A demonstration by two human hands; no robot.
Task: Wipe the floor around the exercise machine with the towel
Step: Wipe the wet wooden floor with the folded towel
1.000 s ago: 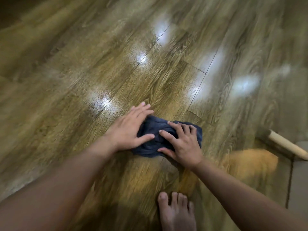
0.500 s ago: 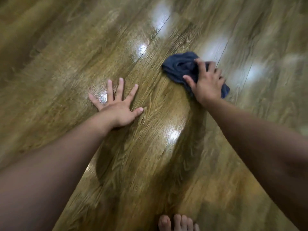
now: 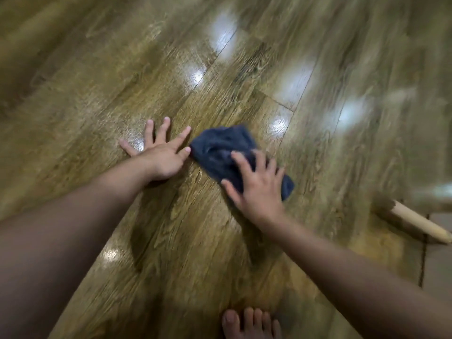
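A crumpled dark blue towel (image 3: 221, 152) lies on the glossy wooden floor (image 3: 195, 228) near the middle of the view. My right hand (image 3: 256, 187) presses down on its right half with fingers spread. My left hand (image 3: 161, 154) rests flat on the bare floor just left of the towel, fingers apart, its thumb almost touching the cloth's edge. The exercise machine is not in view.
A pale wooden pole (image 3: 420, 222) lies at the right edge, where the wood meets a lighter tiled strip (image 3: 437, 265). My bare foot (image 3: 249, 324) is at the bottom centre. Ceiling lights reflect off the planks.
My right hand has dragged the towel back toward me and leftward, next to my left hand. The left hand has stayed planted on the floor. The view has shifted, bringing the pole back in.
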